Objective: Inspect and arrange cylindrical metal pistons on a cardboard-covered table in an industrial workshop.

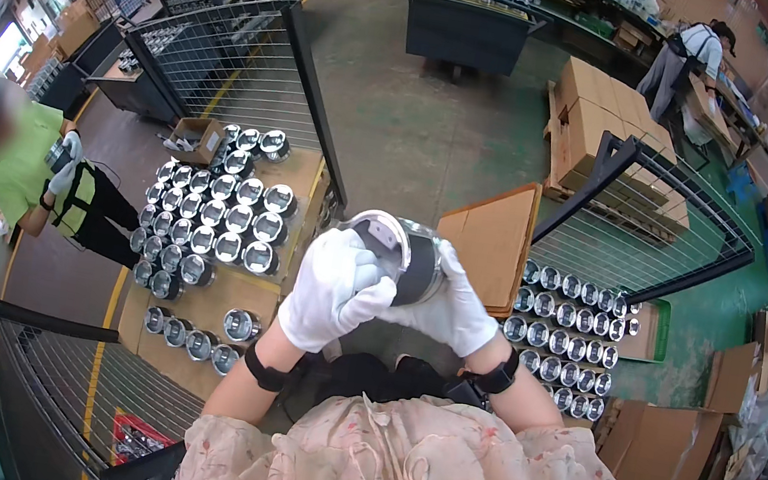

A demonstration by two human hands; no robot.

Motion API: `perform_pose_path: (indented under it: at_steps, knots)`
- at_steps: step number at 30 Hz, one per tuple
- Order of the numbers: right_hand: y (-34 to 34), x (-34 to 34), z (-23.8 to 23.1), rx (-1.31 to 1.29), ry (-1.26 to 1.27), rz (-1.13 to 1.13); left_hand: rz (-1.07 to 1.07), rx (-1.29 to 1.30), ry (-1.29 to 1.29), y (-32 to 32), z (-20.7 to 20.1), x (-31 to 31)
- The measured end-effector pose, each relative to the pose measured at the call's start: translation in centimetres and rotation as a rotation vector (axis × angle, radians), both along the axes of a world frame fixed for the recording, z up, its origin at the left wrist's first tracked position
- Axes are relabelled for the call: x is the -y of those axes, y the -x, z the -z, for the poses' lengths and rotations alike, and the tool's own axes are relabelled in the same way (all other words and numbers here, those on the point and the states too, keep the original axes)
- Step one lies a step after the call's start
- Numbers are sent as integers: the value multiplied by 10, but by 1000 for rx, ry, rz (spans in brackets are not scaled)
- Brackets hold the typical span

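Between my two white-gloved hands, in front of my chest, is an engine piston (pixel 418 267) with a bright metal rim and a dark grey side. It is tilted so that its hollow end faces up and to the left. My left hand (pixel 335 290) is closed on that open end, its fingers reaching over the rim. My right hand (pixel 456 303) wraps the opposite side, with the thumb along the dark wall. Rows of similar pistons (pixel 206 212) stand on a cardboard-covered surface at my left. More pistons (pixel 573 318) stand in rows at my right.
A small cardboard box (pixel 195 140) sits among the left pistons. Wire-mesh frames (pixel 232 63) flank both sides. A brown board (pixel 488 241) leans before the right rows. Stacked cartons (pixel 610 125) and a piston cart (pixel 464 34) stand farther off. Co-workers (pixel 66 178) (pixel 683 66) are at left and far right.
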State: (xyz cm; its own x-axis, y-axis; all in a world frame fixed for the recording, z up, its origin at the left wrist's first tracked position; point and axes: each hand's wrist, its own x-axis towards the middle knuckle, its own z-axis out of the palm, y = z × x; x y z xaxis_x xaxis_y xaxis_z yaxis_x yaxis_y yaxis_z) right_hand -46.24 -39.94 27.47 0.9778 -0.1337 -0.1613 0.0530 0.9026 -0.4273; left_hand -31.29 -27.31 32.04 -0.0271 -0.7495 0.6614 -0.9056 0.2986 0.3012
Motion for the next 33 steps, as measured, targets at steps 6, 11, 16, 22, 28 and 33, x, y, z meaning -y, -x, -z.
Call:
perform_pose_path:
  at_steps: [6, 11, 16, 22, 28, 33]
  knots:
    - [7, 22, -24, -207, 1736, 548, 230, -1840, -361, 7, 33, 11]
    - [3, -8, -41, -141, 2007, 555, 241, -2400, -344, 6, 58, 30]
    - [16, -16, -33, -184, 1486, 418, 233, -2352, -346, -4, 66, 27]
    - [15, -17, -5, -7, 125, 15, 221, -2211, -113, -25, 50, 47]
    - [-9, -23, 28, 195, -32, 62, -145, -1474, -161, -31, 35, 44]
    - [-3, -13, 28, 170, 30, 88, 160, -1488, 12, -11, 37, 37]
